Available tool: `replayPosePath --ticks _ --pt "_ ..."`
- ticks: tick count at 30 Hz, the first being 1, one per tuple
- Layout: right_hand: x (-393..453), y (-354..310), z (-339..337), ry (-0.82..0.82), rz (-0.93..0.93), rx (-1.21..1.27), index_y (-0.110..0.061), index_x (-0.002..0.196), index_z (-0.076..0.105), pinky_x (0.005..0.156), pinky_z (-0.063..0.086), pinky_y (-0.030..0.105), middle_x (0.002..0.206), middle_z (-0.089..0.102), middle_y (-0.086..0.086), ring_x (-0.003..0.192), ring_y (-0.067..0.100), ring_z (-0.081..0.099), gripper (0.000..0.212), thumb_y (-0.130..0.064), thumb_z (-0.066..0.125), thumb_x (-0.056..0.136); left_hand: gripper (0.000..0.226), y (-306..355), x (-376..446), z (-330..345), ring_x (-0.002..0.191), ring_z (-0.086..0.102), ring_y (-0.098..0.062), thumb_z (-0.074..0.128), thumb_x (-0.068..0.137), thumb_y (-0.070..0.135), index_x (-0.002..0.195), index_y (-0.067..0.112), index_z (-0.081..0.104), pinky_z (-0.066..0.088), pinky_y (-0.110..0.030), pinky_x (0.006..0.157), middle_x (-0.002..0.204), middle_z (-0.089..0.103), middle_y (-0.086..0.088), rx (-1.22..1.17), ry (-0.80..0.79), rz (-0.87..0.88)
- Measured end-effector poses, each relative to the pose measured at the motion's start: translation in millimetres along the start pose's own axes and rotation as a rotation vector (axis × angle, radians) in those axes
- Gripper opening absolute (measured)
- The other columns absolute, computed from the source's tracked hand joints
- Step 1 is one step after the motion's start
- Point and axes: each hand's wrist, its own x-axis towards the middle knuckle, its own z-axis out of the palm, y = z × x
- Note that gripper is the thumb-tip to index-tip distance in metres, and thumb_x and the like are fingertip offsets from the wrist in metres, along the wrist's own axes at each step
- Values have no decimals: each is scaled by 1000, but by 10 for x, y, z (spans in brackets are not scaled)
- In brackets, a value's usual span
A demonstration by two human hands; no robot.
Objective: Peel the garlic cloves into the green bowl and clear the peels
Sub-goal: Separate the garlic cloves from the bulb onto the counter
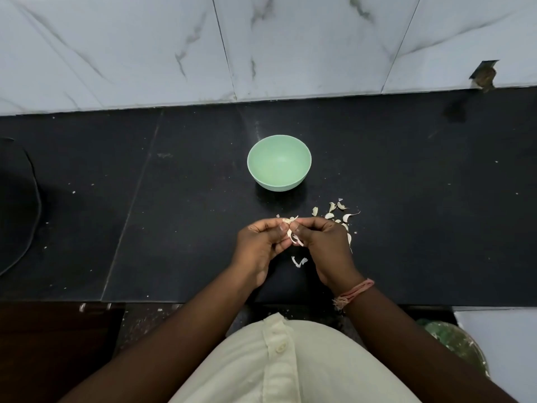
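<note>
I log left hand (263,245) and right hand (325,242) pinching one garlic clove (290,228) between fingertips, loose cloves (338,215) beside right fingers, green bowl (279,162) beyond fingertips, peel (299,261) below them.

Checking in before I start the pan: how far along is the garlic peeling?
Early. The green bowl looks empty, so no finished clove shows. Both hands pinch one garlic clove, its skin coming away. Left: the unpeeled cloves on the black counter by the right hand, and the fallen peel to clear.
</note>
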Motion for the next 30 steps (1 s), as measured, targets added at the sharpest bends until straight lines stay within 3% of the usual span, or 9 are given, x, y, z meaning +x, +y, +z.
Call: replayPosePath --ticks 7,12,16,19,22,25,30 --pt "-42 89 157 80 -190 -213 -15 84 72 68 51 12 77 73 -6 69 -5 66 19 2 66 91 11 -12 -10 58 68 70 -15 63 90 -9 99 -10 69 57 -21 62 80 73 -12 21 126 40" --pt "-58 115 160 41 -246 -297 -9 94 75 74 51 13 86 75 -3 79 -1 68 23 6 57 93 5 -7 22 69 68 71 -16 66 90 -6 89 -5 70 57 -20 62 82 73 -14 -15 161 27" --pt "-42 151 159 -59 -235 -258 -26 108 71 90 54 23 105 75 -4 100 7 70 36 3 53 97 13 49 35 51 71 73 -18 67 90 -3 102 -10 65 59 -22 64 86 74 -18 -146 118 -9" --pt "-26 163 147 -62 -274 -352 -30 118 65 89 51 16 108 69 -5 97 3 67 39 -1 64 92 13 86 37 37 65 71 -13 66 92 2 104 -4 64 58 -21 61 80 74 -13 -163 96 -30" --pt "-13 126 136 -40 -304 -440 -28 108 70 81 52 16 99 70 -8 87 3 66 34 -2 70 86 9 99 46 9 60 68 -10 67 92 4 100 2 64 58 -21 61 74 72 -9 -154 86 -58" --pt "31 97 125 17 -381 -512 -22 95 75 78 52 18 88 73 -12 85 3 68 17 -8 71 88 9 110 57 -20 72 72 -12 70 90 6 96 5 65 59 -22 68 81 74 -10 -158 57 -69" --pt "65 106 118 48 -485 -650 -19 90 76 76 48 15 85 72 -13 84 2 66 10 -12 69 90 19 123 91 -56 79 73 -16 67 90 -1 108 1 69 59 -22 71 95 74 -12 -171 26 -27"
